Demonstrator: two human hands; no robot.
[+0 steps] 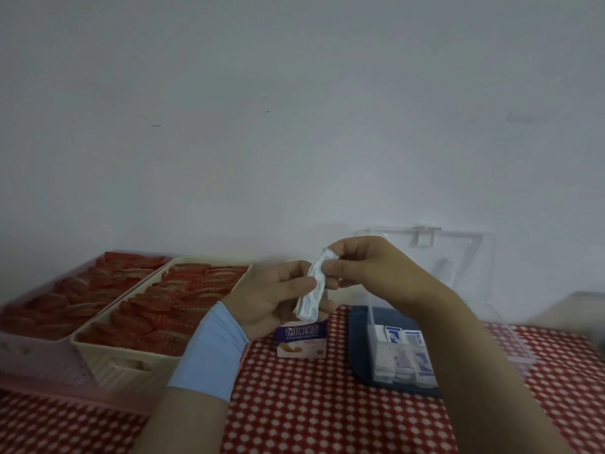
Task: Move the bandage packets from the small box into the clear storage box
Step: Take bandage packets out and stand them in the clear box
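From my head camera, both my hands are raised above the table, holding a small stack of white bandage packets (311, 294) between them. My left hand (275, 298) cups the lower half of the stack, fingers curled behind it and thumb pressed on the front. My right hand (370, 267) pinches the upper end between thumb and forefinger, the other fingers folded in beside them. The stack tilts, top leaning right, and hangs just above the small box (302, 341), which stands on the red-and-white checked cloth (294, 407). The box has a purple band with white Chinese characters and a line of small Latin letters too blurred to read; below is a picture of a plaster. To the right, the clear storage box (376, 362) sits on a dark blue tray (358, 342), its lid (465, 253) upright against the wall; inside lie white packets with blue print (397, 335), illegible. My right forearm crosses in front of this box. A light blue band (211, 353) wraps my left wrist. On the left, a cream basket (108, 365) and a pink basket (29, 352) hold red packets (183, 299).
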